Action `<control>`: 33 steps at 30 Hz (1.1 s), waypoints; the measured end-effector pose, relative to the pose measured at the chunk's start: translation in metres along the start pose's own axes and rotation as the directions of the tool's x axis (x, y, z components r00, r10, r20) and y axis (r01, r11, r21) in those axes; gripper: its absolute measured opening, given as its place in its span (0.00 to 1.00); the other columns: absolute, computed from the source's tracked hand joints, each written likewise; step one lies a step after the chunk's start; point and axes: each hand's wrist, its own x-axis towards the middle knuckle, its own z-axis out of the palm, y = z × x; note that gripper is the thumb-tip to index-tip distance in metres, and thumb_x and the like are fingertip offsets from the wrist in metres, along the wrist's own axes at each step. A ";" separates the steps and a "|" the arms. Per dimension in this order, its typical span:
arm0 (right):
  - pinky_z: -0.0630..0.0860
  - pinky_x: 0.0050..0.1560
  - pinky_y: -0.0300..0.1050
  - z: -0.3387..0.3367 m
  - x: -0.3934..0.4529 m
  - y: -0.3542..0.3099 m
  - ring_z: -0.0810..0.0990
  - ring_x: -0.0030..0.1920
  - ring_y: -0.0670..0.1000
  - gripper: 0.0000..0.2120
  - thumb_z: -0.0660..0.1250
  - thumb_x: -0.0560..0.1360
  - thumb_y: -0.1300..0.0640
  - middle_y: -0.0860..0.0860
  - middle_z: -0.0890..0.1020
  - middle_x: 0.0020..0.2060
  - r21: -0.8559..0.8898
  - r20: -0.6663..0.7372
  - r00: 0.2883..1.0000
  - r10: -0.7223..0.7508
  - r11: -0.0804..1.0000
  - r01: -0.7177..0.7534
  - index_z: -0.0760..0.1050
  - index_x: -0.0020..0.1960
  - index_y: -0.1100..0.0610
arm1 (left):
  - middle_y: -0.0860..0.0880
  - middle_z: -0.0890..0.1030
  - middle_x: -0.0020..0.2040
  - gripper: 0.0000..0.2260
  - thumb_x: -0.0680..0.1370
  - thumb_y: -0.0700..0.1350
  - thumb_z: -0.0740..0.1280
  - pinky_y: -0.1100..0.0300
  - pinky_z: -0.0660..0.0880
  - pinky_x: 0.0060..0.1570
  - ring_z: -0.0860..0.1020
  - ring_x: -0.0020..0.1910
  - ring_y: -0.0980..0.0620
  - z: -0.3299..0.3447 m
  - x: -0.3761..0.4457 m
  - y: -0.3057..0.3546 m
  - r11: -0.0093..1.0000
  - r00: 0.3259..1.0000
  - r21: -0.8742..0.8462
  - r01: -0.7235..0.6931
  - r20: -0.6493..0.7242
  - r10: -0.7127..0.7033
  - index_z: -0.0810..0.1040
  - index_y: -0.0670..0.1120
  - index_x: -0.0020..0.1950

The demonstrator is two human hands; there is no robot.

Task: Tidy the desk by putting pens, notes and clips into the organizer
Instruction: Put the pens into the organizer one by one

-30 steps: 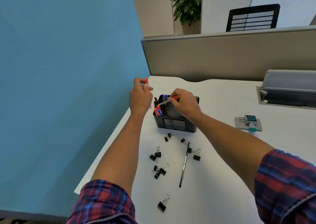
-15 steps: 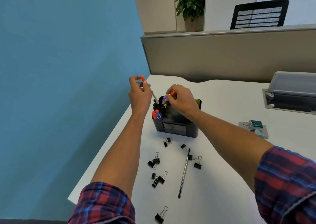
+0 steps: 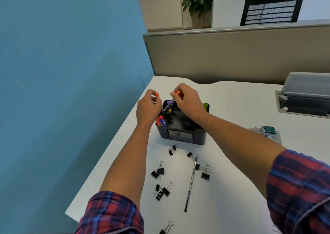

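A black desk organizer (image 3: pixel 182 135) stands near the desk's left edge, with several pens upright in its left compartment. My left hand (image 3: pixel 148 108) pinches an orange-tipped pen (image 3: pixel 156 94) just left of that compartment. My right hand (image 3: pixel 189 99) holds a purple pen with an orange end (image 3: pixel 169 104), slanted down into the same compartment. In front of the organizer lie several black binder clips (image 3: pixel 158 172) and a dark pencil (image 3: pixel 191 182). A green note edge (image 3: pixel 205 106) shows at the organizer's back right.
The white desk (image 3: pixel 232 189) ends close on the left, beside a blue wall. A grey partition runs behind. A grey flip-up socket box (image 3: pixel 305 98) sits at the right and a small staple pack (image 3: pixel 266 131) lies near my right forearm. Paper shows at the bottom right.
Both hands have stayed over the organizer. My right hand lifted slightly and tilted its pen down into the left compartment; my left hand drew closer to it.
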 end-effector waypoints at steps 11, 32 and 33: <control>0.71 0.53 0.38 0.011 0.009 -0.007 0.77 0.54 0.52 0.11 0.62 0.82 0.59 0.54 0.77 0.55 -0.214 0.148 0.988 -0.045 0.974 0.076 0.80 0.61 0.57 | 0.48 0.85 0.52 0.10 0.74 0.50 0.70 0.44 0.81 0.54 0.82 0.49 0.48 0.011 0.002 -0.015 0.985 0.978 0.065 0.161 0.125 -0.168 0.87 0.49 0.50; 0.76 0.49 0.41 0.014 -0.002 -0.006 0.77 0.49 0.52 0.10 0.66 0.80 0.59 0.53 0.76 0.55 -0.330 0.341 0.937 -0.071 0.925 0.190 0.81 0.59 0.56 | 0.45 0.86 0.54 0.08 0.80 0.41 0.69 0.61 0.74 0.48 0.80 0.47 0.50 0.012 0.006 -0.011 0.994 0.992 0.030 0.110 0.058 -0.111 0.86 0.44 0.56; 0.74 0.47 0.41 0.013 -0.003 -0.005 0.77 0.48 0.52 0.10 0.65 0.81 0.56 0.53 0.76 0.55 -0.323 0.340 0.937 -0.081 0.926 0.197 0.81 0.60 0.56 | 0.45 0.85 0.55 0.09 0.80 0.42 0.69 0.61 0.75 0.50 0.81 0.49 0.49 0.011 0.005 -0.011 0.994 0.992 0.023 0.104 0.076 -0.105 0.86 0.44 0.57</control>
